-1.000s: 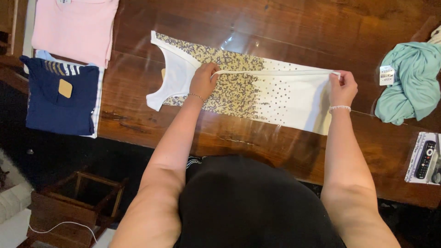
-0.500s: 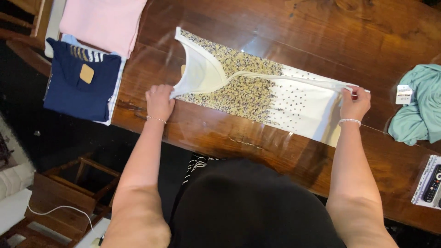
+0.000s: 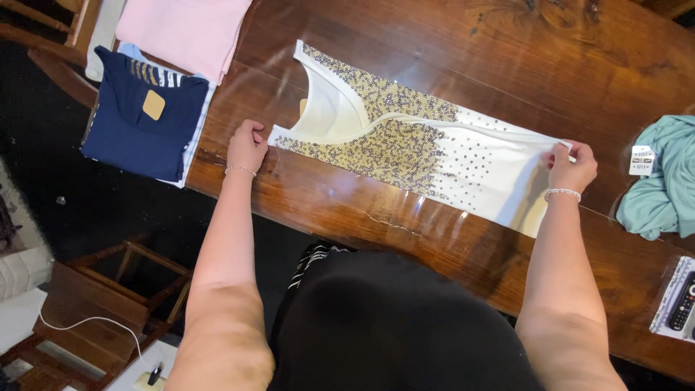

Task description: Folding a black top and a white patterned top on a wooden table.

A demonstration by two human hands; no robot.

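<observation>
A white sleeveless top [image 3: 405,148] with gold and dark sequins lies lengthwise on the dark wooden table [image 3: 449,43], one long side folded in over its middle. My left hand [image 3: 247,145] pinches its shoulder strap at the left end, near the table's front edge. My right hand [image 3: 572,166] grips the hem at the right end. The cloth is stretched flat between both hands.
A folded navy shirt [image 3: 145,112] and a folded pink garment [image 3: 184,29] lie at the table's left end. A crumpled teal garment [image 3: 662,181] with a tag sits at the right, a remote control [image 3: 680,300] in plastic below it. A wooden chair [image 3: 108,289] stands lower left.
My left hand has moved from the top's middle out to the left shoulder strap, and the folded side now lies flatter. My right hand keeps holding the hem.
</observation>
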